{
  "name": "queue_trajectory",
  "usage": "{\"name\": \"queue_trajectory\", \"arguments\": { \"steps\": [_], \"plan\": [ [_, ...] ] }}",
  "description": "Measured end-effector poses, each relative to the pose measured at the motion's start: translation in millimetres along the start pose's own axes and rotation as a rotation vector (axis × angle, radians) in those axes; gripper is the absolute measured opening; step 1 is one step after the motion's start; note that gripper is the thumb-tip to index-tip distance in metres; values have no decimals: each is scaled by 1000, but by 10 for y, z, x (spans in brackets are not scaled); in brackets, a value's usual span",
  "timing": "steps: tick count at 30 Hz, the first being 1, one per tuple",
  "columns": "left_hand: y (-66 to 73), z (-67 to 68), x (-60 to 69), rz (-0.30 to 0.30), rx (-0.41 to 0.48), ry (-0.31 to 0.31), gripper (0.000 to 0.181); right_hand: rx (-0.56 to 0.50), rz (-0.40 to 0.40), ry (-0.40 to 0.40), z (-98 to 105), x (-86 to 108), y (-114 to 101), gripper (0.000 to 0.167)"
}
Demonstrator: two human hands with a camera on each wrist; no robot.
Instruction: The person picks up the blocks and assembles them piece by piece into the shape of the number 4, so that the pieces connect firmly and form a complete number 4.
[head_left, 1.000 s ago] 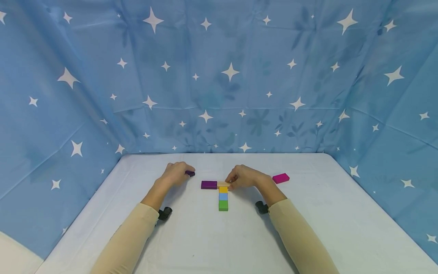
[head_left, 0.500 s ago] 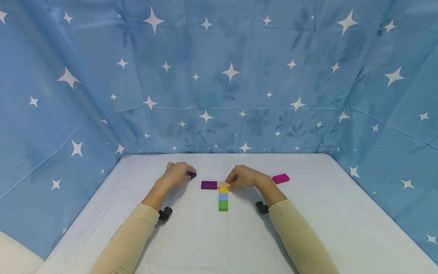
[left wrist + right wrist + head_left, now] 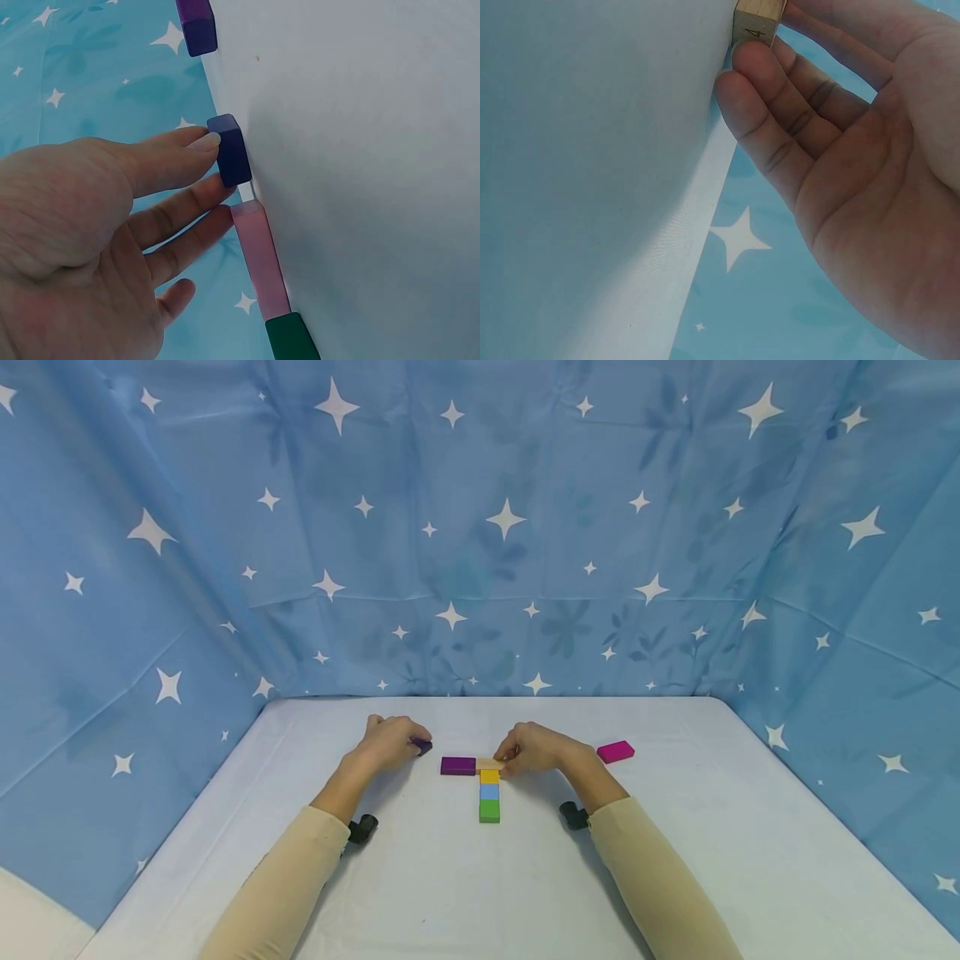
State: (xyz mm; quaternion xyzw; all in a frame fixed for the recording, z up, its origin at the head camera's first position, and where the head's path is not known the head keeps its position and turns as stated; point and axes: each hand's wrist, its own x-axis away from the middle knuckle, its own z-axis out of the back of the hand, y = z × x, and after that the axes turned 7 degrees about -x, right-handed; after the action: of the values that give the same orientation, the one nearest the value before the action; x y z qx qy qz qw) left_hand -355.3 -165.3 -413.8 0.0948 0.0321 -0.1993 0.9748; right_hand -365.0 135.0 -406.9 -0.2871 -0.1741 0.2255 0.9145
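My left hand (image 3: 388, 742) pinches a dark purple block (image 3: 422, 746) between thumb and fingers, to the left of the row. In the left wrist view this block (image 3: 231, 150) looks tilted, with a pink block (image 3: 261, 255) close by the fingertips and a green block (image 3: 291, 337) beyond it. My right hand (image 3: 536, 746) holds the right end of a plain wooden block (image 3: 487, 763); its end, marked with a 4, shows in the right wrist view. A purple block (image 3: 458, 766) lies against the wooden block's left end. Yellow (image 3: 490, 776), light blue (image 3: 490, 791) and green (image 3: 490, 811) blocks run down from it.
A magenta block (image 3: 616, 751) lies apart on the right of the white table (image 3: 480, 893). Blue star-patterned cloth (image 3: 480, 552) stands along the table's back and sides. A dark wrist-worn device (image 3: 363, 828) sits below the left hand.
The left hand has shifted slightly right, and the dark purple block in it has moved a little right and nearer the row. The right hand and the other blocks stay put.
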Motion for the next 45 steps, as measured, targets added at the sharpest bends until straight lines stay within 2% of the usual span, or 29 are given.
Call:
{"name": "queue_trajectory", "arguments": {
  "steps": [18,24,31,45],
  "plan": [
    [74,37,25,-7,35,-21,28,-8,9,0,9,9,-3,26],
    [109,43,34,-30,44,-36,28,-11,14,-2,11,16,-4,27],
    [145,63,42,-21,50,-50,28,-5,34,-5,9,8,5,28],
    [155,49,25,-19,71,-72,29,-8,4,-5,7,9,3,29]
  ]
}}
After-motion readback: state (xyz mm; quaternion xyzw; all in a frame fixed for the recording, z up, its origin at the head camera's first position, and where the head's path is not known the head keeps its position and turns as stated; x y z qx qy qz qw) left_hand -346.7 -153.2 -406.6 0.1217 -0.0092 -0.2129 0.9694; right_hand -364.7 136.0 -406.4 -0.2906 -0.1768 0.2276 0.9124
